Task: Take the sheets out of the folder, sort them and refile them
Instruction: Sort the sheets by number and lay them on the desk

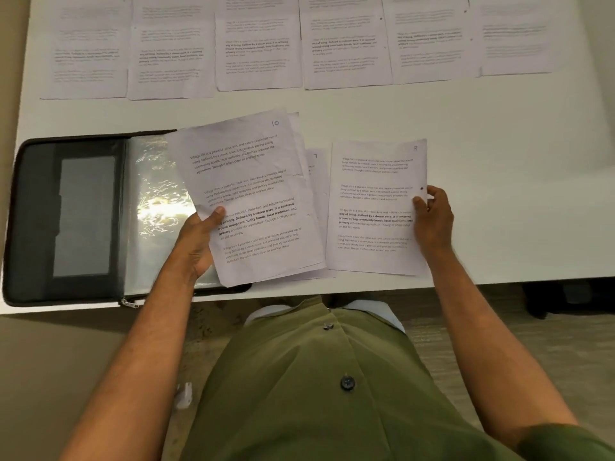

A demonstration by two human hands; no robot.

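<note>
White table fills most of the frame, with a row of six printed sheets along the top edge and a bare strip below them, plus open room at the right. Black zip folder lies open at left center, its bottom edge near the table's front edge. Left hand grips a tilted stack of pages overlapping the folder's plastic sleeve, while the right hand pinches the right edge of a single sheet just beside it.
</note>
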